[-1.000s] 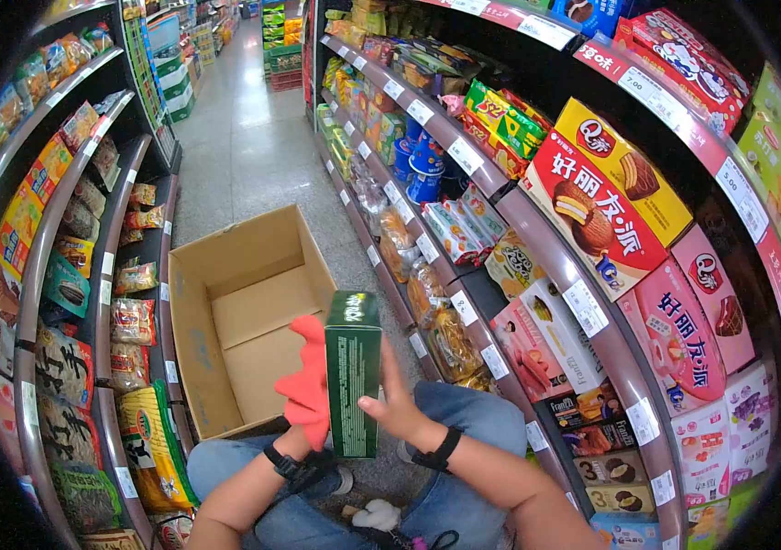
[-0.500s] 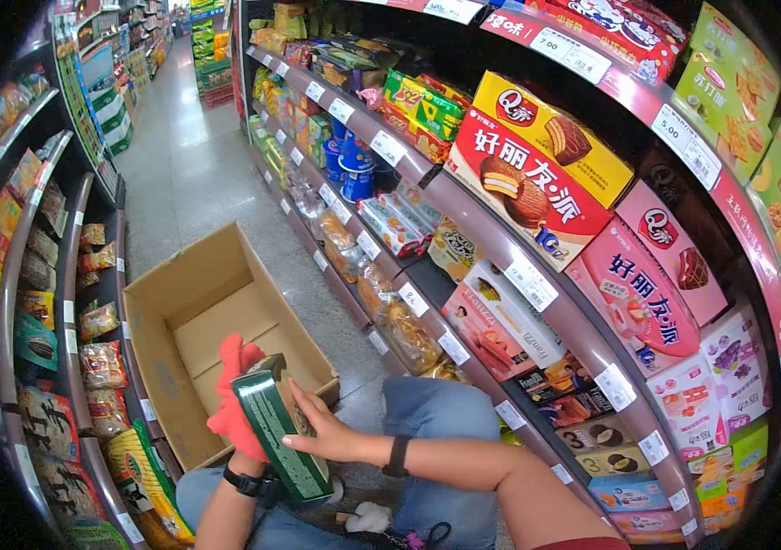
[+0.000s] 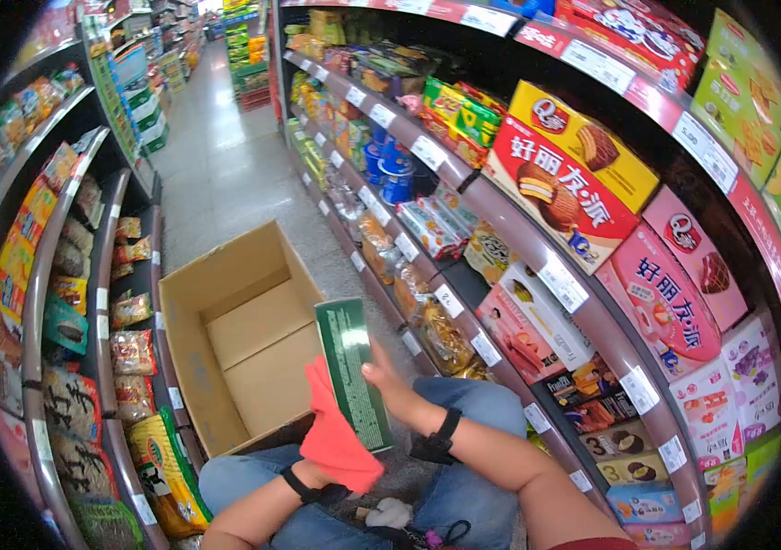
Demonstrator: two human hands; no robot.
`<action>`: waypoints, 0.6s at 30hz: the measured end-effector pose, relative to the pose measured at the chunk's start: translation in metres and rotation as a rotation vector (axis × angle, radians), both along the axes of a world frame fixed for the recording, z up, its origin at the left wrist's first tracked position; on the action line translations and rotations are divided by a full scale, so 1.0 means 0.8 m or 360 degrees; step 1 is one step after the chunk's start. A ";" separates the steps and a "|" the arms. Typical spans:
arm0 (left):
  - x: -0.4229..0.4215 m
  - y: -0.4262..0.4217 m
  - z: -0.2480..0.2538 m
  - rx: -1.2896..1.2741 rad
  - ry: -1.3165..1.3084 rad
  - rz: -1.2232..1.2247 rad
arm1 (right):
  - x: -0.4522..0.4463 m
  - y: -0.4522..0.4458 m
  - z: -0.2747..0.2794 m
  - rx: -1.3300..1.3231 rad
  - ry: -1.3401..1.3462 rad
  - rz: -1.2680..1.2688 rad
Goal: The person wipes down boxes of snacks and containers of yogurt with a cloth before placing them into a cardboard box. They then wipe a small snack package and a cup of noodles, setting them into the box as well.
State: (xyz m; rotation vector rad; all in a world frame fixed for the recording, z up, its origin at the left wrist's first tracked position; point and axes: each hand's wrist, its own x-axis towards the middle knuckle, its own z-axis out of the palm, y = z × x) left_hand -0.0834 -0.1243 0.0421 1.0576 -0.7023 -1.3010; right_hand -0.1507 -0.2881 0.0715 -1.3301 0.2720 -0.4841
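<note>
Green box (image 3: 352, 371) sits upright-ish, tilted, in front of the person, above the lap. Right hand (image 3: 392, 390) grips its right edge, thumb on the printed face. Red cloth (image 3: 343, 435) lies against its lower left side and drapes over the left hand (image 3: 315, 472); fingers covered, so we can't tell how closed that hand is. Step in hand, as we read it: steadying the box with the right hand, cloth at its side. We judge any move from here calls for a firm right-hand grip and care at the carton's near edge. Open cardboard carton (image 3: 193, 367) stands on the floor (image 3: 216, 202) just beyond. Jeans-clad legs (image 3: 473, 412) below. We note snack shelves both sides: yellow bag (image 3: 166, 472) at left, red-and-yellow pie box (image 3: 546, 197) at right.
</note>
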 end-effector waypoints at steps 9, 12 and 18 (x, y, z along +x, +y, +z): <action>0.009 0.040 -0.022 0.0103 0.0085 0.0114 | -0.001 0.035 -0.009 0.0537 0.0416 0.0442; 0.009 0.041 -0.024 0.0126 0.0086 0.0097 | -0.008 0.031 -0.012 0.0496 0.0531 0.0456; -0.014 0.033 -0.025 0.0145 0.0102 -0.0007 | -0.001 0.034 -0.008 0.0229 0.0233 0.0702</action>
